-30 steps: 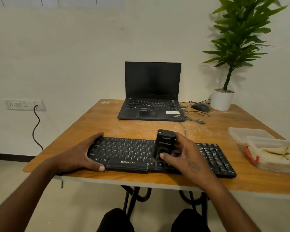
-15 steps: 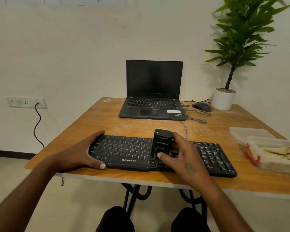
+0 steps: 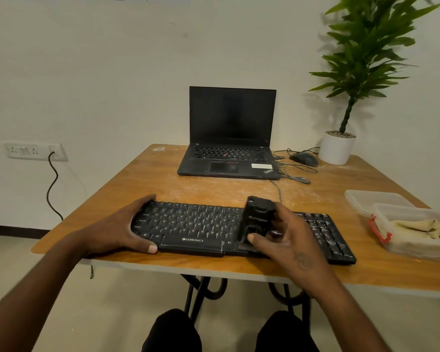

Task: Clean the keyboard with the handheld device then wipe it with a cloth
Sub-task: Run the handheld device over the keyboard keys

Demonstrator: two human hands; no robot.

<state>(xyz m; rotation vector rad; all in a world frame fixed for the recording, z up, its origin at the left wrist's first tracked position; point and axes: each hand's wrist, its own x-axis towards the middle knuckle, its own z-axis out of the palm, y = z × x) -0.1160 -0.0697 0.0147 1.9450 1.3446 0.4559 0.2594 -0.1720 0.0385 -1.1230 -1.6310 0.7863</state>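
A black keyboard [image 3: 196,226] lies along the near edge of the wooden table [image 3: 214,189]. My left hand [image 3: 123,228] grips its left end, thumb on the front edge and fingers over the back corner. A small black handheld device [image 3: 255,219] stands upright on the keys right of the space bar. My right hand [image 3: 287,240] holds it, thumb on its front face and fingers curled behind it. A yellowish cloth [image 3: 417,228] lies in a clear plastic box [image 3: 396,242] at the right.
An open black laptop [image 3: 230,138] sits at the back centre, with a mouse [image 3: 304,158] and loose cables to its right. A potted plant [image 3: 337,148] stands in the back right corner. A clear lid [image 3: 366,199] lies behind the box. A wall socket [image 3: 34,151] is at the left.
The device and my right hand have shifted slightly over the keys near the space bar's right end. My left hand has kept its hold on the keyboard's left end.
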